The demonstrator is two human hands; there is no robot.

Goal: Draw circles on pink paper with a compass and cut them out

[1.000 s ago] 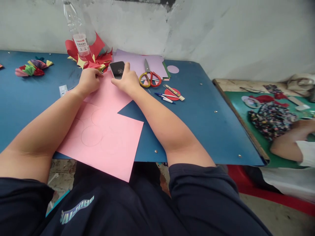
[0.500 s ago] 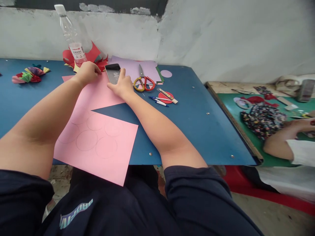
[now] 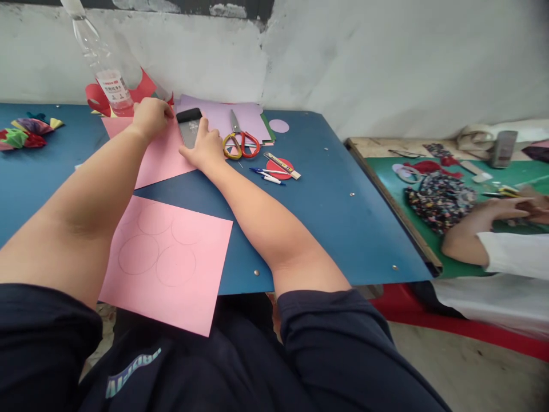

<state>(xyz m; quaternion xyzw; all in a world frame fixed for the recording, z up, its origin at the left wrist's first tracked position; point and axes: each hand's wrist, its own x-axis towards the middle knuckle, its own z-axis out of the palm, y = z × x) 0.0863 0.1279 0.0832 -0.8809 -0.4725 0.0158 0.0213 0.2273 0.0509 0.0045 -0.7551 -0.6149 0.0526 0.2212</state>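
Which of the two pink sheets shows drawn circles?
The nearer pink sheet, overhanging the blue table; the farther pink sheet, by the left hand, shows none.

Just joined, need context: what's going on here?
Someone is working with paper at a blue table. The left hand is at the far pink sheet; the right hand has its fingers at the near end of a phone. I can't tell how firmly either grips. The near pink sheet, with circles drawn on it, overhangs the table edge. Scissors lie just beyond the right hand.
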